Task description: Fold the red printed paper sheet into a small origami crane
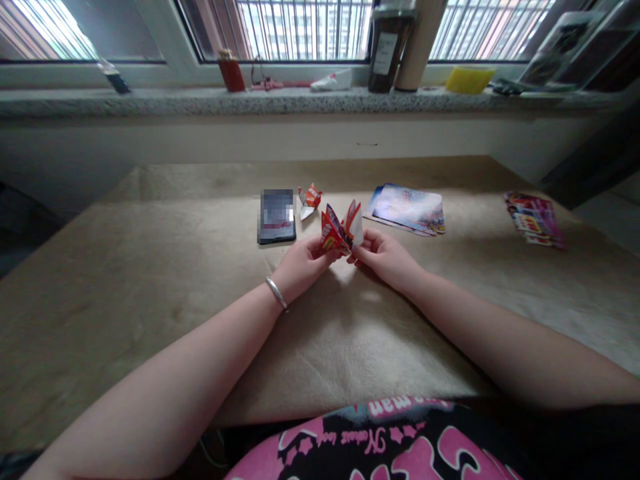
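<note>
Head cam, only view: both hands meet mid-table over a brown paper-covered table [150,280]. Left hand [300,263], w/ a silver bracelet [277,293] on the wrist, pinches the left side of a half-folded paper piece [341,230]; right hand [385,257] pinches its right side. Both are closed on it, fingertips tight at the base. Piece is red/white printed paper, held just above the table surface, points sticking up, roughly centre, near the phone.

Progress, judging by shape: this piece already has several creases & stands up w/ two or three raised flaps, but it looks unfinished, flaps uneven and spread open. One finished-looking small folded figure [310,199] sits behind it, just beside a dark phone [277,217] lying flat. So approx one done, one in hand. A stack of flat printed sheets [407,210] lies to the right, unfolded; another colourful sheet or small pile [534,219] lies well apart near the right edge.

Count: 2 hands, 1 piece in hand, 1 folded figure, 1 phone, 2 groups of flat sheets (no. of sheets per group can't tell).

Windowsill [300,100] behind: red cup [231,72], dark jar [387,50], yellow item [469,79], other bits too blurred to name.
</note>
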The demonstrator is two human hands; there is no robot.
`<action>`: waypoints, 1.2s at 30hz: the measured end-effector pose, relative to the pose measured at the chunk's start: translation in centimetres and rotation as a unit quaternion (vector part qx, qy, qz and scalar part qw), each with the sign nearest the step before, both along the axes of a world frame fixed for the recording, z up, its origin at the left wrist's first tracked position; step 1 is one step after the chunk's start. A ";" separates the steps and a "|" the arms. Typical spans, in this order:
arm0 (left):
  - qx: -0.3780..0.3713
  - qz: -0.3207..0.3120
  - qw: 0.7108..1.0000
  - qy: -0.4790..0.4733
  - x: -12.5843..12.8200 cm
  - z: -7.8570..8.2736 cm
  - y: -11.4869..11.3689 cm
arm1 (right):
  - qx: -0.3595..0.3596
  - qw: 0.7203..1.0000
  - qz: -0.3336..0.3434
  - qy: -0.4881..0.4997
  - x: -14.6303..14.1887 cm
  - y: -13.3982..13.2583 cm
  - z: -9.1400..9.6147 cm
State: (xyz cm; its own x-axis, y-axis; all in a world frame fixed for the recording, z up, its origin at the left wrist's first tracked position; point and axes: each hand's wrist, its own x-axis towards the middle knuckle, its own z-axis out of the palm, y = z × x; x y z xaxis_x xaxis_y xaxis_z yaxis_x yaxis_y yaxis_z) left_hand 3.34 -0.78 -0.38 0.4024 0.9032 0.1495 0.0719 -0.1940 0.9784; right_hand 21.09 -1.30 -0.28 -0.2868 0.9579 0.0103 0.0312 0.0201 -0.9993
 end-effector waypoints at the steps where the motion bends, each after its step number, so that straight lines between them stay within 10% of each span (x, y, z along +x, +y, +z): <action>1: 0.002 0.004 1.000 0.012 0.0 -0.1 0.0 | 0.001 1.000 0.001 0.000 0.0 0.0 0.0; 36: -0.029 0.039 0.998 0.047 -0.1 0.0 0.1 | -0.038 0.995 -0.013 0.092 -0.3 -0.3 0.1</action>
